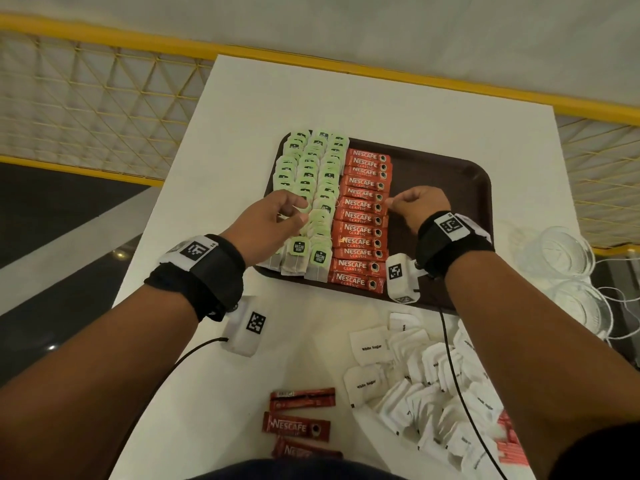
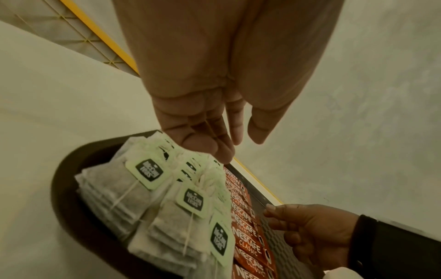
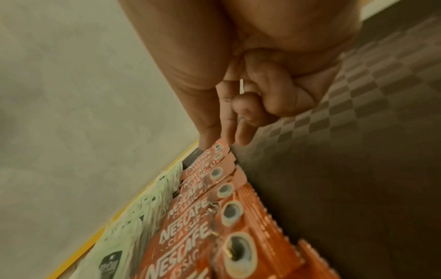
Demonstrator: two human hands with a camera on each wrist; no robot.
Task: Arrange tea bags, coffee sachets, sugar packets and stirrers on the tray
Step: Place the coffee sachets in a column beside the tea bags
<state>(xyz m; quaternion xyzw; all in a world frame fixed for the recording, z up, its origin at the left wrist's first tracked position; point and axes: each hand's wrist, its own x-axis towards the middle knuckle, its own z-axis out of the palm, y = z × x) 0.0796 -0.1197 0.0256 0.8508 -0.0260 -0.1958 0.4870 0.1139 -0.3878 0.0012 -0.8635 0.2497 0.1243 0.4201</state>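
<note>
From the head, a brown tray (image 1: 450, 174) on a white table (image 1: 242, 98) holds rows of tea bags (image 1: 311, 168) beside a column of coffee sachets (image 1: 363, 216), with sugar packets (image 1: 426, 386) and three more sachets (image 1: 298, 426) lying loose nearer the person. The left wrist shows the left hand (image 2: 210, 132) relaxed, fingers straight, tips touching the tea bags. The right wrist shows the right hand (image 3: 238, 113) half curled, fingertips (image 3: 207, 139) at the sachets' ends; whether it pinches one, I cannot tell.

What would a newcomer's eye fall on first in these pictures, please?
The dark brown plastic tray, its left half filled with rows of green-tagged tea bags beside a column of red Nescafe coffee sachets. Both hands, left hand and right hand, work there; white sugar packets lie heaped near right.
</note>
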